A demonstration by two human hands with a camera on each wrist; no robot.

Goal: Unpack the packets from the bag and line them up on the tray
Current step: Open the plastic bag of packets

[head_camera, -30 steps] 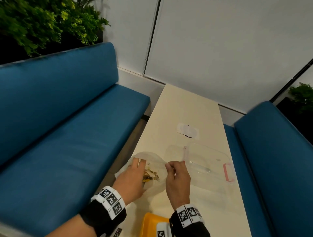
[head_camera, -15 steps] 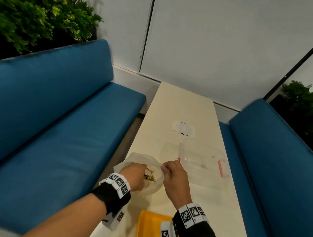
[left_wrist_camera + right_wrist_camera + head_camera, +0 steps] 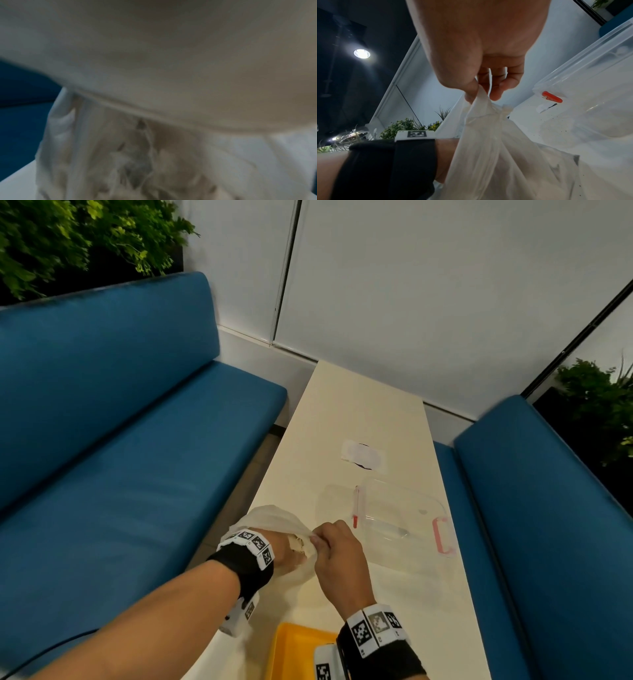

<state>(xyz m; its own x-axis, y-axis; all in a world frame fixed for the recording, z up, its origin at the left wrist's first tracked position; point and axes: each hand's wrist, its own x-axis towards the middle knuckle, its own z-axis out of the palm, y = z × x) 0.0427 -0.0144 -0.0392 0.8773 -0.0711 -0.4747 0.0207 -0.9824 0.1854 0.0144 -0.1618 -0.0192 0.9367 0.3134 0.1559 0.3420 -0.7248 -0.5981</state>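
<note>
Bag point(image 3: 274, 518) sits on our surface point(image 3: 359, 412), beside the yellow tray point(image 3: 298, 652). Our right hand point(image 3: 337, 556) pinches its rim and holds the mouth up. Our left hand point(image 3: 284, 549) is buried inside, fingers hidden, so we cannot tell its grip.

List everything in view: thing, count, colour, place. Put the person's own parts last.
bag: one, white, table's near left edge
packets: count unclear, inside bag mouth
tray: one, yellow, near table edge
clear container: one, red latches, right of bag
label: one, white, mid table
table: one, cream
benches: two, blue, either side
plants: two, green, behind benches
left hand: inside bag, fingers hidden
right hand: pinches bag rim
</note>
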